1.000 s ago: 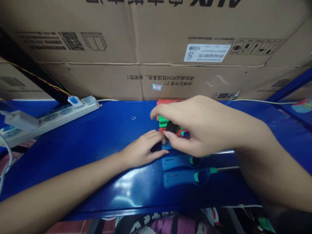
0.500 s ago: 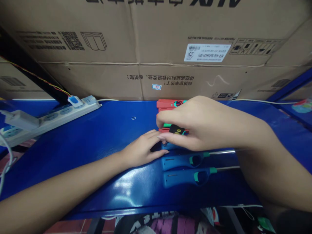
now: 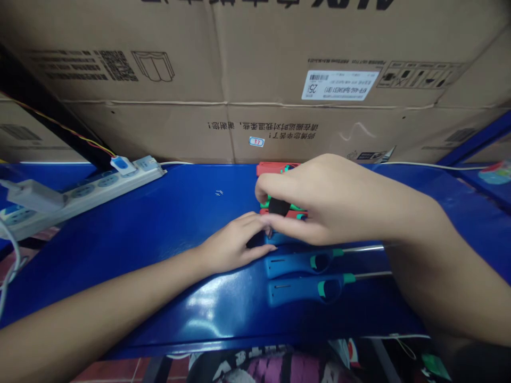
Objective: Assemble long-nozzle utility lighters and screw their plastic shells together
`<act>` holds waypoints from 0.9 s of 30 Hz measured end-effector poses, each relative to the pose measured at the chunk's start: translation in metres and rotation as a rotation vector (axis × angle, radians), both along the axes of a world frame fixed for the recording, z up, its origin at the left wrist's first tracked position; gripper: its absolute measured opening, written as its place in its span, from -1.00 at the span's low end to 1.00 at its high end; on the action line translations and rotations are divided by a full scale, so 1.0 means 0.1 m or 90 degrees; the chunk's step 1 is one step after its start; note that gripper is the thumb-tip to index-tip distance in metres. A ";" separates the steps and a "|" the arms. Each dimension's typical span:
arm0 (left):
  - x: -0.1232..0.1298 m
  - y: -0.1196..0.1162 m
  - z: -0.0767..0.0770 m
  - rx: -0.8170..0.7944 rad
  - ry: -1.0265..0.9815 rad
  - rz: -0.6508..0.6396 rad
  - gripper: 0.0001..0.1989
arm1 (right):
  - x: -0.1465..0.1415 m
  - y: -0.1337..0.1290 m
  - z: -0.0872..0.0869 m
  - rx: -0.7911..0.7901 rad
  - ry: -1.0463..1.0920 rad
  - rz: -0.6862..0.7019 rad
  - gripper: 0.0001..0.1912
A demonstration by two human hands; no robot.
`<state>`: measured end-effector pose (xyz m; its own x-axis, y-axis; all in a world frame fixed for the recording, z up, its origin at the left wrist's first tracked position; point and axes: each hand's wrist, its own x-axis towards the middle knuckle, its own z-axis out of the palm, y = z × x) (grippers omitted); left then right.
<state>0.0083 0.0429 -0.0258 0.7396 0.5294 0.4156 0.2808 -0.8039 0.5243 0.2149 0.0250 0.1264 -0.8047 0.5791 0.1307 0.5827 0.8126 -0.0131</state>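
My right hand [image 3: 315, 199] is closed around a short black object [image 3: 278, 206] held over the row of lighters; most of it is hidden in my fingers. Beneath lie a green piece [image 3: 265, 203] and a red gas lighter [image 3: 295, 214]. My left hand [image 3: 239, 242] rests on the blue shelf, thumb and fingers on either side of the butt end of a blue gas lighter [image 3: 281, 238], partly covered. Nearer me are a blue lighter [image 3: 287, 265] and another blue lighter [image 3: 297, 291], metal tubes pointing right. A red lighter [image 3: 271, 168] lies at the back.
A large cardboard box [image 3: 223, 122] stands upright behind the blue shelf [image 3: 179, 202]. On the left lies a white power strip [image 3: 96, 194] with plugs and cables. Small white bits [image 3: 219, 193] lie on the shelf. A blue post [image 3: 475, 141] rises at the right.
The black object in my right hand has turned, and its yellow-marked face no longer shows. My right hand has shifted very slightly; my left hand stays in place.
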 end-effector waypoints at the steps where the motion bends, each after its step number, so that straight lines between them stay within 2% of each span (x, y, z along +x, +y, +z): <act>1: 0.00 0.00 0.00 0.002 -0.002 -0.001 -0.79 | 0.00 0.00 0.00 0.009 -0.002 0.003 -0.82; 5: 0.00 0.00 0.02 -0.009 -0.003 -0.006 -0.80 | 0.06 0.00 0.05 0.010 0.026 0.007 -0.87; 10: 0.01 -0.01 0.07 -0.040 -0.007 -0.021 -0.85 | 0.17 0.02 0.13 0.027 0.022 -0.064 -0.87; 17: 0.01 0.01 0.14 -0.025 0.042 -0.020 -0.88 | 0.29 0.06 0.11 -0.089 -0.037 -0.166 -0.81; 20: 0.01 0.04 0.21 0.016 0.118 -0.027 -0.87 | 0.32 0.03 0.13 -0.111 -0.048 -0.169 -0.80; 25: 0.04 0.10 0.38 0.184 0.266 -0.044 -0.85 | 0.35 -0.01 0.18 -0.104 -0.039 -0.151 -0.83; 27: 0.06 0.11 0.41 0.220 0.299 -0.035 -0.82 | 0.35 -0.01 0.20 -0.083 -0.023 -0.138 -0.84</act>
<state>0.0145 0.0544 0.0150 0.9089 0.3771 0.1781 0.3728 -0.9261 0.0586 0.2499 0.0245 0.1462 -0.6625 0.7488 0.0170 0.7452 0.6613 -0.0861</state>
